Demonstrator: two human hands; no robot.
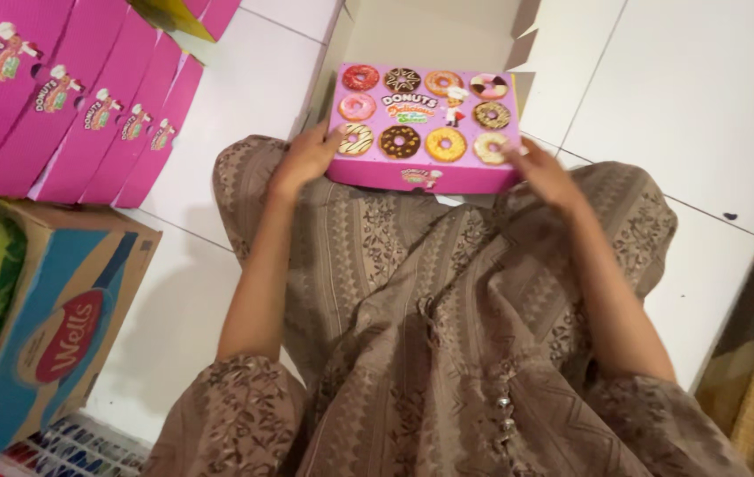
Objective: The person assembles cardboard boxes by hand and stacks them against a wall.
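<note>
- Left hand, centre-left of frame: fingers spread and laid on the left short end of the pink doughnut box, thumb on the printed lid, the rest curling to the side wall. Pressing or steadying, not a closed grip.
- Right hand, centre-right: flat, fingers loosely spread over the right near corner of the lid; palm down, nothing clasped in it.
- Box sits upper centre of frame, on the person's lap edge over the patterned brown dress, near side overhanging the fabric; a plain cardboard flap stands open behind it.
- Handling, judged: thin printed card, light, likely empty or barely loaded; flexes if squeezed mid-panel, glossy so a bit slippery. Best held at both short ends, near the corners, where the folded walls stiffen it.
- Long axis runs left-right across frame; printed lid faces up, front wall toward the person, open flap away.
- Outward: stack of flat pink box blanks upper left, blue carton lower left, white tiled floor around.
</note>
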